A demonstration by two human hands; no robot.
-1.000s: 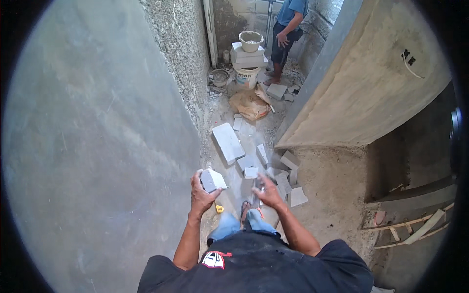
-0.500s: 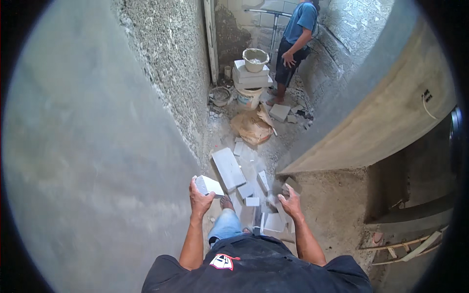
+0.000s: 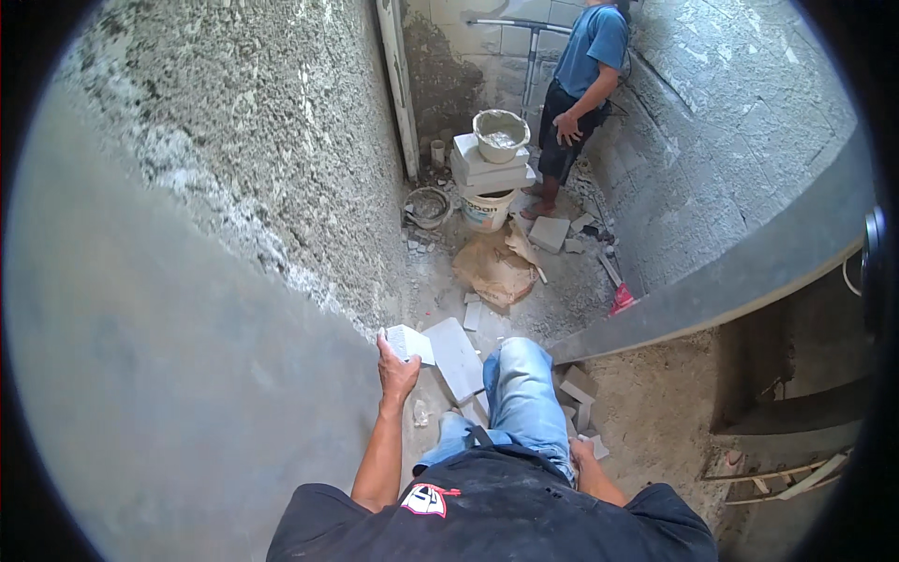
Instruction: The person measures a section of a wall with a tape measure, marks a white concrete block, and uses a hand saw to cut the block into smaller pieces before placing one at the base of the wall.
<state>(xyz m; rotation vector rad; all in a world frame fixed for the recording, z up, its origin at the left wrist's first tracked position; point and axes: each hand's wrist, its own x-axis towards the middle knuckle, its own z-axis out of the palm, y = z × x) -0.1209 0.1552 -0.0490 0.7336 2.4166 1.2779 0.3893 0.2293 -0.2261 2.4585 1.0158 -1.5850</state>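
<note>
I see the left hand [image 3: 398,377] gripping a small, boxy, white stone-like block [image 3: 413,343]. Right hand [image 3: 582,452], near right: can't tell. Seems like carrying; next needs careful steps.

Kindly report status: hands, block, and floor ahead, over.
Left hand gripping white block. Right hand beside right leg, grip unclear. Slab, brown sack on floor ahead.

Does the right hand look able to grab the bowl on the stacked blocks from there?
Probably not. The right hand is low beside the right leg, and the bowl sits well ahead, beyond the crumpled brown bag.
</note>
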